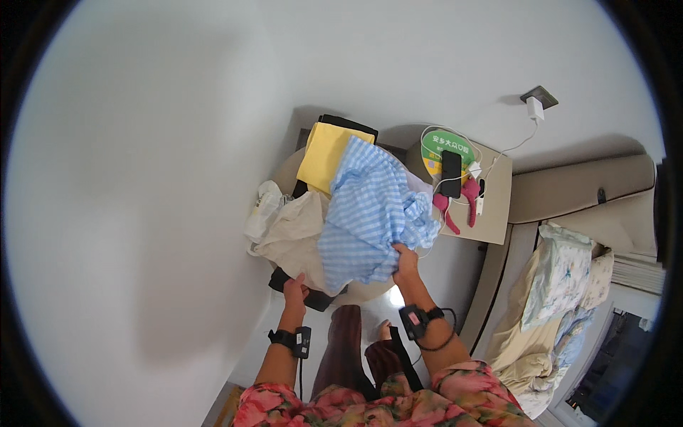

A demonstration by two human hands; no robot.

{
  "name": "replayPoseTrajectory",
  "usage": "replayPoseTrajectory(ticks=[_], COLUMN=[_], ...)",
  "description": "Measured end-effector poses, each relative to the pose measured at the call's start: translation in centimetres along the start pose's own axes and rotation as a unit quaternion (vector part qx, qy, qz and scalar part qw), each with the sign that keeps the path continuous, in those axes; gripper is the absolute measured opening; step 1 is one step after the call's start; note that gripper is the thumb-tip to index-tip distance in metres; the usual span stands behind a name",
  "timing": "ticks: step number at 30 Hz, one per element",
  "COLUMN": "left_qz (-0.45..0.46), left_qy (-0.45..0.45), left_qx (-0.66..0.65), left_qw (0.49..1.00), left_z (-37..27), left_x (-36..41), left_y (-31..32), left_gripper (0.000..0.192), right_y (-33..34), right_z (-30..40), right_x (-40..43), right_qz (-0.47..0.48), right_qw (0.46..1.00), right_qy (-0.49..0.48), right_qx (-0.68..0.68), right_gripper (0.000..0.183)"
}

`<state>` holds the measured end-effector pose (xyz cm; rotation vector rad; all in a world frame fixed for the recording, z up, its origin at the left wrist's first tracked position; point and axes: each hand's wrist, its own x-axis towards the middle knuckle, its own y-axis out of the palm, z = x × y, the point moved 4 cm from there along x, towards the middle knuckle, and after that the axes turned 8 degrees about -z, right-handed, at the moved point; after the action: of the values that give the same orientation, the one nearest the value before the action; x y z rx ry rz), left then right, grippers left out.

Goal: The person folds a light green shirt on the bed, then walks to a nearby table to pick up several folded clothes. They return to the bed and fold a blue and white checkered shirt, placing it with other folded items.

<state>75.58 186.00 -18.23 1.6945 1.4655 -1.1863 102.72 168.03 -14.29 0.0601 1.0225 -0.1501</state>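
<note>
A blue-and-white checked cloth point(368, 213) lies rumpled over a round seat or low table, whose kind I cannot tell. My right hand point(406, 261) grips its near right edge. Beside it on the left is a crumpled cream cloth point(293, 229); my left hand point(296, 291) is at its near edge, the fingers curled, and whether they pinch it is unclear. Behind lies a folded yellow cloth point(325, 155) on top of black cloth point(349, 124). A lilac cloth point(419, 184) shows at the right of the checked one.
A white plastic bag point(264, 211) lies by the left wall. On the bedside table point(493, 213) are a black phone point(451, 173), a green round fan point(432, 141), pink objects point(470, 195) and white cables. A cable runs to a charger point(534, 109) at the wall socket. A bed with pillows point(560, 277) stands right.
</note>
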Motion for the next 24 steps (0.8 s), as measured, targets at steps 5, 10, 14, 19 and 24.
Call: replayPoseTrajectory(ticks=[5,10,14,19,24], left_qz=[-0.009,-0.049,-0.04,-0.029,0.074], left_qy=[0.047,0.031,0.013,0.016,-0.013], left_qx=[-0.027,-0.006,-0.025,-0.072,-0.235], left_qw=[0.998,0.998,0.999,0.997,0.969], left_z=[-0.4,-0.1,0.3,0.9,1.1], left_x=[0.2,0.4,0.7,1.9,2.1], left_y=[1.7,1.4,1.2,1.3,2.6], left_gripper=[0.028,0.039,0.041,0.043,0.052], right_y=[-4.3,-13.4,-23.5,-29.6,-30.6], right_z=[5.7,12.4,13.6,12.8,12.3], right_x=[-5.4,-10.3,-16.6,-21.0,-19.3], right_qz=[0.163,0.205,-0.055,-0.15,-0.037], right_qw=[0.985,0.973,0.981,0.961,0.991], right_qy=[0.032,-0.043,-0.186,-0.228,-0.125], right_qx=[0.049,0.096,0.007,-0.034,0.026], right_gripper=[0.048,0.058,0.07,0.074,0.074])
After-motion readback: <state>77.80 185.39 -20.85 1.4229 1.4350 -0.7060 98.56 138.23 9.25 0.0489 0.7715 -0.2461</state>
